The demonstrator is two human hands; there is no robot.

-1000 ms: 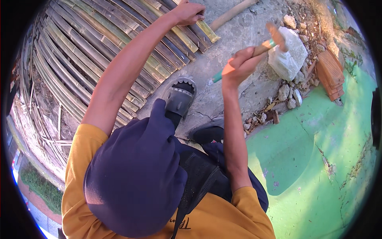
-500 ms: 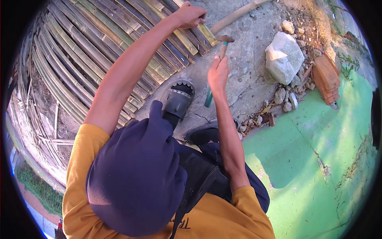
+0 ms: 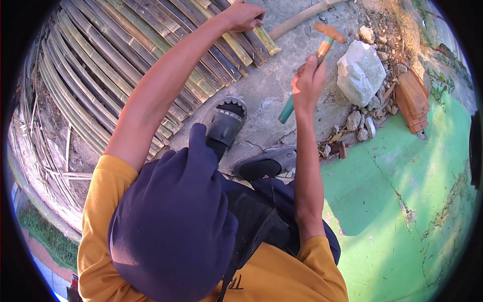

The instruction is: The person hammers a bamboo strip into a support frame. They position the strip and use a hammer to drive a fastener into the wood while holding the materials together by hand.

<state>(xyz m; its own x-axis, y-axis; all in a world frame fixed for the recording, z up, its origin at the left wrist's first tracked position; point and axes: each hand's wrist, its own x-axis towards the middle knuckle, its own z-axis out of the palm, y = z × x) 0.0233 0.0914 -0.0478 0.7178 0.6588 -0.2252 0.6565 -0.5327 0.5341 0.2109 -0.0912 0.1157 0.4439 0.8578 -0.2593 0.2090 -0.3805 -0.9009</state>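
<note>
My right hand [image 3: 308,83] is closed round a hammer [image 3: 325,47] with a rusty head and a green grip. The hammer is raised to the right of the bamboo ends, its head pointing away from me. At the far end of my outstretched arm, my left hand [image 3: 245,16] is curled over the outermost bamboo slat [image 3: 265,40]. Its fingertips are partly hidden, so a small thing in them would not show. Many more bamboo slats [image 3: 136,48] lie side by side to the left, their cut ends toward my feet.
A wooden pole [image 3: 307,19] lies beyond the slat ends. A large pale rock [image 3: 359,74], smaller stones [image 3: 353,121] and stacked orange tiles [image 3: 412,100] sit on the right, beside a green-painted floor [image 3: 387,196]. My sandalled feet [image 3: 226,121] stand on the grey concrete [image 3: 256,100] close to the slats.
My right hand has swung the hammer up and to the right, away from the end of the slat. My left hand has stayed almost in place.
</note>
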